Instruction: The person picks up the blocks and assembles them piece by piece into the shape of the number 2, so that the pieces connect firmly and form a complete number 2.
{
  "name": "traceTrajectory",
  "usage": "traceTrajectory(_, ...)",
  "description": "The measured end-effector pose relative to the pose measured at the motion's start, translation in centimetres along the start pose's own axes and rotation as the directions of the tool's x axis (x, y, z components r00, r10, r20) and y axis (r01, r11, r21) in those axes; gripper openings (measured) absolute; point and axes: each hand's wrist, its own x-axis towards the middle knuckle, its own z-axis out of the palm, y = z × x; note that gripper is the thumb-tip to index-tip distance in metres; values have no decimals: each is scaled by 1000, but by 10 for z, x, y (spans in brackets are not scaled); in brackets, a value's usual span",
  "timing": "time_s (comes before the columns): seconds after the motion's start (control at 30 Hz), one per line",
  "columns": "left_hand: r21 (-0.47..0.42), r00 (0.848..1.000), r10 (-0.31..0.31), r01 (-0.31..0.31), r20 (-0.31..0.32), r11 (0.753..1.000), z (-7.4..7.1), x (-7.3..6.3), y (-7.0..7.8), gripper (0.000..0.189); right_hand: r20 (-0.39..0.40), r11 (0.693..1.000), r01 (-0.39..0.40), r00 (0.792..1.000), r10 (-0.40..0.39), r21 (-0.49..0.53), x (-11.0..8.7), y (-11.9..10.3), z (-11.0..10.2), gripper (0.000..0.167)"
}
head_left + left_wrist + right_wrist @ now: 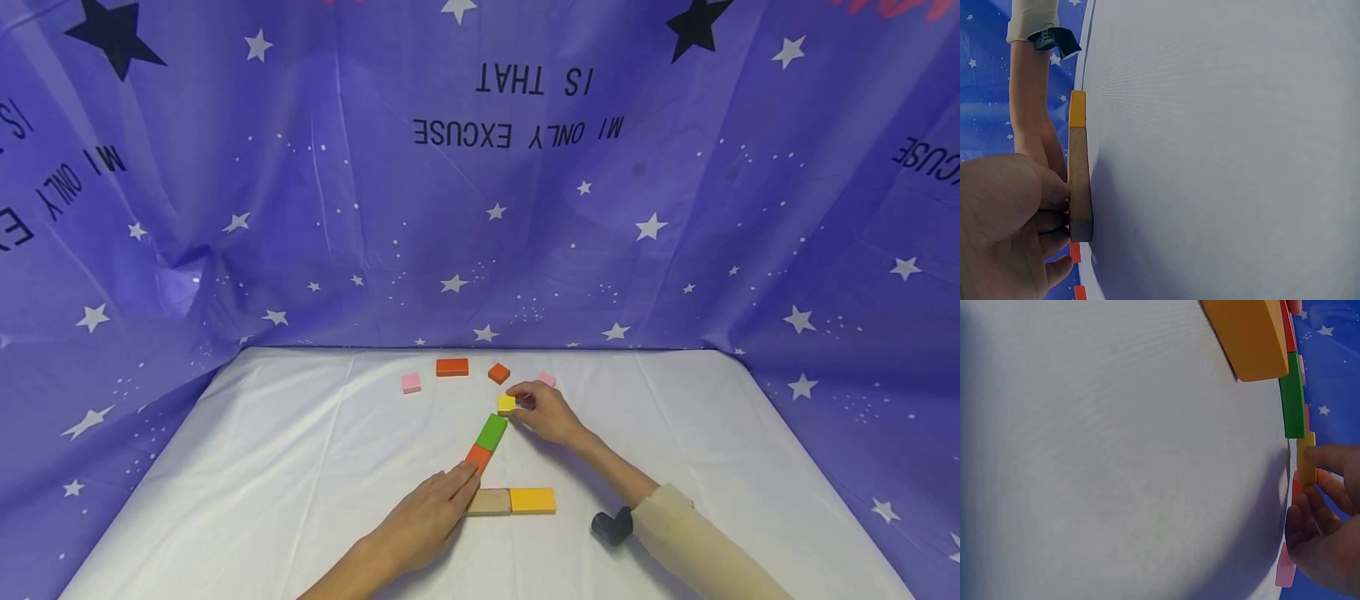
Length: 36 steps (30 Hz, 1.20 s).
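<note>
Right grip (pixel 547 414) pinches the yellow cube (pixel 506 405) just beyond the green block (pixel 492 433). Left grip (pixel 422 518), fingers extended, rests on an orange block (pixel 477 456). Overpushing the cube could skew the green block. Counted: one yellow, one green, three orange, two pink blocks (pixel 411 383), one bare-wood block (pixel 490 502), one amber block (pixel 532 500).

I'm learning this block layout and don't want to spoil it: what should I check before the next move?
1. Yellow cube pinched by the right hand: ok.
2. Left hand at the orange block: ok.
3. Green block end to end with the orange block: ok.
4. Yellow cube touching green block: cannot tell.
5. Pink block by the right hand fully visible in head view: not ok.
</note>
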Motion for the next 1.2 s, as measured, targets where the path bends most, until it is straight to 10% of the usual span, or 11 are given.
traceTrajectory(1.2,7,1000,24,-24,-18,1000,-2,-1,-1,47,17,998,41,999,-41,-39,6,-3,9,30)
